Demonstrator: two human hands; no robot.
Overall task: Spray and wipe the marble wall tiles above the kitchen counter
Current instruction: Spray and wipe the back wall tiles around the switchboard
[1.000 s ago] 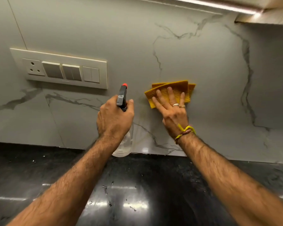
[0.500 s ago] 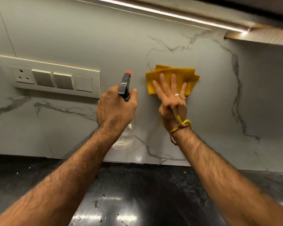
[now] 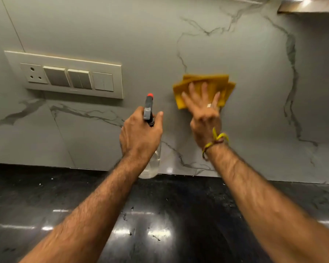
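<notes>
While wiping goes on: every line below is read from the head view, largest thing first.
Wall: grey veined marble wall (image 3: 235, 120) fills the far side, rising from the back edge of the surface.
Surface: black glossy surface (image 3: 160, 215) lies near, under both forearms, flecked with pale specks.
Switch plate: a switch plate (image 3: 68, 74) sits on the wall at far left, well apart from the cloth.
Cloth: a folded yellow cloth (image 3: 215, 80) lies flat on the wall, right of centre, its long axis roughly level.
Right hand: the right hand (image 3: 203, 109) presses the cloth to the wall, fingers (image 3: 204, 90) straight and spread wide, pointing up; a yellow thread circles the wrist.
Left hand: the left hand (image 3: 141, 133) grips a spray bottle, fingers curled round its neck.
Bottle: the bottle (image 3: 149, 111) stands upright just left of the cloth, red nozzle toward the wall, clear body hanging below the fist.
Key relation: the cloth lies straight ahead of the right fingers, so that hand is the nearer one for wiping.
Open room: bare marble runs right and upward from the cloth; leftward the bottle stands close.
Edges: a cabinet underside (image 3: 310, 8) bounds the wall at top right; the surface bounds it below.
</notes>
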